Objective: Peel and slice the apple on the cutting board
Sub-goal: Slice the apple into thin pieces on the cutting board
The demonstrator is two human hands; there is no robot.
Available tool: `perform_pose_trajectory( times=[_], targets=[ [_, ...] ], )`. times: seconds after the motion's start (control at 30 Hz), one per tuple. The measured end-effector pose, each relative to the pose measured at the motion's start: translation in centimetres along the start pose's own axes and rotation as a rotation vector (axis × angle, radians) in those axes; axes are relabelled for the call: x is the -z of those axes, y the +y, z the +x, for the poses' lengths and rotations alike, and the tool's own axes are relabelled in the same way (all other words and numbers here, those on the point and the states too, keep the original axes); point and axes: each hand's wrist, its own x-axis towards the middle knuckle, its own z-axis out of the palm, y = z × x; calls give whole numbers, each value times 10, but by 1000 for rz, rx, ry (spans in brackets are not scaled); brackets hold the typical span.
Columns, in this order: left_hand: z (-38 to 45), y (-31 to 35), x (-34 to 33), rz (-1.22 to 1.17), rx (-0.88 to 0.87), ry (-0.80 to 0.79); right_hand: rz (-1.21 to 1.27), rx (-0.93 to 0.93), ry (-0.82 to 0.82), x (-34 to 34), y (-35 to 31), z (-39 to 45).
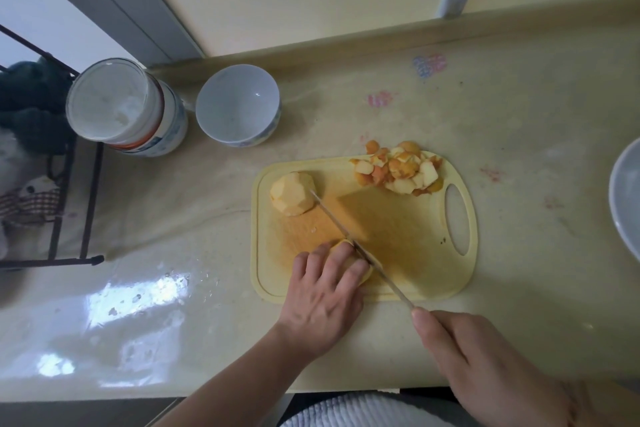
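Two apple pieces on the yellow cutting board [408, 218], both peeled pale.

I count one apple half [293, 193] at the board's far left corner, untouched, and one piece [363, 274] at the near edge under my left hand [323, 291], whose fingers press down on it. My right hand [485, 360] grips one knife [349, 239], its blade lying across that piece. One heap of peelings [401, 168] sits far right. One white bowl [238, 105] and one jar [124, 107] stand behind.
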Motion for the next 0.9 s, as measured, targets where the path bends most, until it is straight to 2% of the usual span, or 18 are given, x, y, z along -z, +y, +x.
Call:
perform_pose_trajectory(
  times=[0.17, 0.27, 0.43, 0.67, 0.9],
  targets=[
    [0, 0, -1, 2, -5, 13, -6, -13, 11, 1, -6, -6],
    [1, 0, 0, 0, 0, 12, -22, -86, -9, 0, -4, -3],
    [1, 1, 1, -17, -3, -9, -23, 16, -65, -9, 13, 15],
    [-1, -3, 0, -61, -32, -36, 27, 20, -64, -5, 12, 18],
    [4, -1, -6, -62, 18, -39, 26, 15, -116, 11, -5, 16]
  ],
)
